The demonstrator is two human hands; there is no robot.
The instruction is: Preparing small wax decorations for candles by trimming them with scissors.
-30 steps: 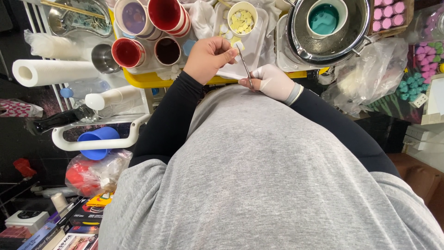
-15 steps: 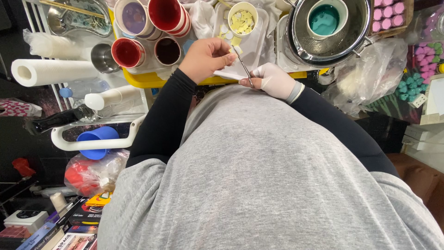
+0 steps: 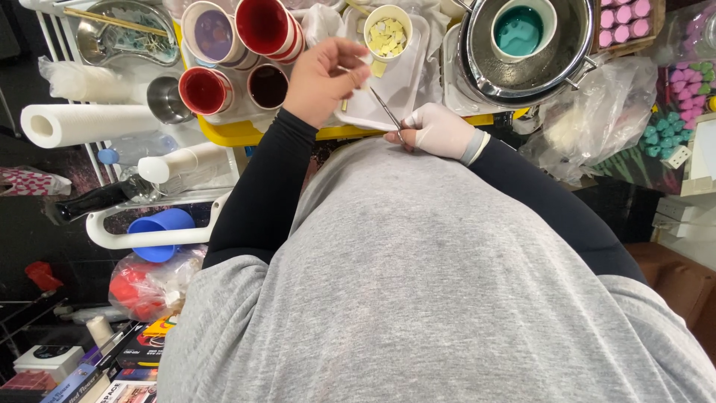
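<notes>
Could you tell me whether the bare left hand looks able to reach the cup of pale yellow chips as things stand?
Probably yes: the left hand hovers right beside the cup, with nothing between them.

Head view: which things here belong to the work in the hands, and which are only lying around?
In use:
left hand
right hand, gloved, holding thin metal tool
white tray
cup of yellow pieces

Lying about:
paper roll
blue cup
red cups
metal pot

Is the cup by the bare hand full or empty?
Partly filled: pale yellow chips show inside the cup beside the left hand.
</notes>
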